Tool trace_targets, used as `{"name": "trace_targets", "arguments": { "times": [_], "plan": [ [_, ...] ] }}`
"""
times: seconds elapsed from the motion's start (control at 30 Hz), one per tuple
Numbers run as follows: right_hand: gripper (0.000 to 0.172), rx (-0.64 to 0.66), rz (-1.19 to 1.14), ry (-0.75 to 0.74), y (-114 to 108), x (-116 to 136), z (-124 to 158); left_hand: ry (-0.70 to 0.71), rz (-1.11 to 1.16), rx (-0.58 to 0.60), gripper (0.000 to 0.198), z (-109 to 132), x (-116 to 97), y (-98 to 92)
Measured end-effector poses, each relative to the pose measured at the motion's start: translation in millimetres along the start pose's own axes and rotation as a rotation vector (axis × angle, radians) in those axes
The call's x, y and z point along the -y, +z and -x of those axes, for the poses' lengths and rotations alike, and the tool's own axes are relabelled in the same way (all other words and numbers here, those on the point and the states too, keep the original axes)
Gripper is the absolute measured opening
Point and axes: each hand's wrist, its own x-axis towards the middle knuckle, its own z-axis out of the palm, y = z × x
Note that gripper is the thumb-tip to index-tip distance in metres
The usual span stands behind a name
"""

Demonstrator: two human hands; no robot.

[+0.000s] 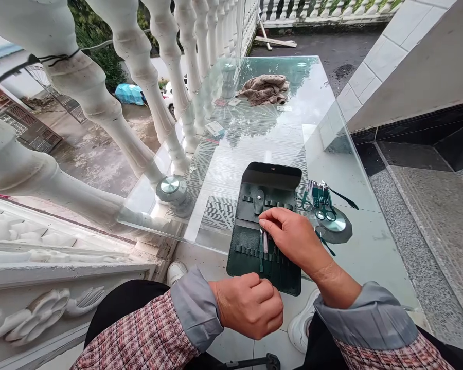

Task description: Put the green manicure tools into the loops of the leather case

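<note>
An open dark green tool case (254,246) lies flat on the glass table (262,133), its flap turned away from me. My right hand (293,236) rests over the case's middle, fingers pinched on a slim metal tool (263,241) that stands in the elastic loops. My left hand (250,303) is curled into a fist at the case's near edge, touching or pressing its lower rim; I cannot see anything in it. A pile of green-handled scissors and small tools (322,203) lies on the glass just right of the case.
A crumpled brown cloth (265,88) sits at the table's far end, with small cards (215,128) near the left edge. White balusters (139,61) run along the left. A tiled step (416,154) rises on the right. My knees and white shoes show below the glass.
</note>
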Motion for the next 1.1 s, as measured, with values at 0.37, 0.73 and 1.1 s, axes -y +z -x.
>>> {"name": "trace_targets", "arguments": {
  "times": [0.37,0.73,1.1],
  "plan": [
    [0.016,0.069,0.105,-0.255,1.4,-2.8,8.4,-0.005,0.003,-0.018,0.016,1.6,-0.2,1.6],
    [0.028,0.122,0.120,-0.367,4.0,-7.9,10.9,0.003,-0.018,-0.011,0.016,2.0,-0.2,1.6],
    [0.018,-0.516,0.104,0.139,-88.4,-46.9,22.6,0.059,-0.036,0.024,0.016,5.4,2.1,-5.8]
  ]
}}
